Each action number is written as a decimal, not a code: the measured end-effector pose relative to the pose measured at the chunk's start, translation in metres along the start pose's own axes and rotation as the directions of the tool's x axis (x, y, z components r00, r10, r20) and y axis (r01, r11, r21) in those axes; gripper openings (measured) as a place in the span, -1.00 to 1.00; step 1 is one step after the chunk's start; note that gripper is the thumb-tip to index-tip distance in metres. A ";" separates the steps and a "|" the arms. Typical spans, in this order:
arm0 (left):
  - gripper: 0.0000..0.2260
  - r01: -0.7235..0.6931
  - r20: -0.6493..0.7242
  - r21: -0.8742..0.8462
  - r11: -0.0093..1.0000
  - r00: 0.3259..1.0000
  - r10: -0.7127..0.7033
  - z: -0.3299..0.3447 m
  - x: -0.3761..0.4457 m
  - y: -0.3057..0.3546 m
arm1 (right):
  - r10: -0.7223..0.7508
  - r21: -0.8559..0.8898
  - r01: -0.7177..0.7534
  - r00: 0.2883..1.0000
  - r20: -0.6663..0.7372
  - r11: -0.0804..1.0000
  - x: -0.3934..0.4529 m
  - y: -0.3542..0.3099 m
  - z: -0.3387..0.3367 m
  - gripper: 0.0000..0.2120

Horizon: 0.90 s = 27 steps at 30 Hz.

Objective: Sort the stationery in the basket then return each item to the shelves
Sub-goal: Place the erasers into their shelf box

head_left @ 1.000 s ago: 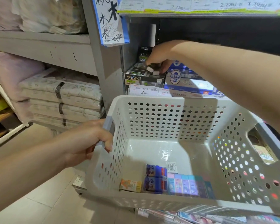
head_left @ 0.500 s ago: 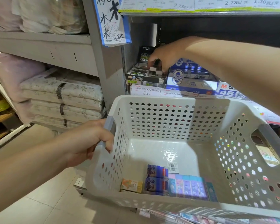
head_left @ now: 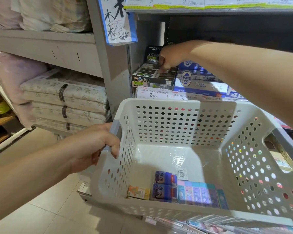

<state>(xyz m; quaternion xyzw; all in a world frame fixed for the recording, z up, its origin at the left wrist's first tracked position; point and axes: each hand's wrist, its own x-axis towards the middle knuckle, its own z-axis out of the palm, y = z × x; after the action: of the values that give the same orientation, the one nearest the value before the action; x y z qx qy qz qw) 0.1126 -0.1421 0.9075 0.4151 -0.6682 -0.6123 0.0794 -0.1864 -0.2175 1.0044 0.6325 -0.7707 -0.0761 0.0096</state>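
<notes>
A left hand (head_left: 93, 146) grips the perforated basket (head_left: 184, 211) by its handle; small stationery boxes (head_left: 181, 190) lie inside. The right hand (head_left: 171, 56), fingers curled, reaches into a black display box (head_left: 150, 78) on the shelf; its grasp cannot be told. Folded bedding (head_left: 66, 98) is stacked left.

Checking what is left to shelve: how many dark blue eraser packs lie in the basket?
2. One dark blue eraser pack lies behind the other on the floor of the white perforated plastic basket, left of the pastel packs. None seem hidden.
</notes>
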 end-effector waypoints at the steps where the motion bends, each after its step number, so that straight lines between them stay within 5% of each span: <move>1: -0.43 0.002 0.006 0.002 1.000 1.000 -0.002 0.001 0.000 0.000 | -0.005 0.039 0.006 1.000 -0.020 0.999 0.000 -0.001 0.001 -0.60; 8: -0.42 0.012 -0.003 -0.020 1.000 1.000 -0.012 0.002 -0.003 0.000 | 0.003 0.301 -0.026 0.997 0.076 0.953 -0.008 0.005 -0.002 -0.56; 15: -0.45 0.000 0.013 -0.044 0.999 1.000 0.000 0.004 -0.006 -0.001 | 0.006 0.280 -0.018 0.999 0.042 0.960 -0.005 0.001 0.003 -0.53; 23: -0.43 -0.003 0.014 -0.070 0.998 1.000 0.004 0.002 -0.006 -0.002 | 0.067 0.330 0.016 0.969 -0.238 0.944 0.002 -0.008 0.024 -0.64; 27: -0.46 -0.017 0.048 -0.074 0.997 0.999 0.020 0.001 -0.007 -0.004 | 0.070 0.337 0.018 0.966 -0.247 0.941 -0.001 -0.006 0.026 -0.65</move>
<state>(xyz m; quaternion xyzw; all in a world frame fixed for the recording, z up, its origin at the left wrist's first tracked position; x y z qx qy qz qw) 0.1180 -0.1363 0.9064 0.3907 -0.6507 -0.6457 0.0840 -0.1829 -0.2153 0.9775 0.6189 -0.7731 0.1388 0.0016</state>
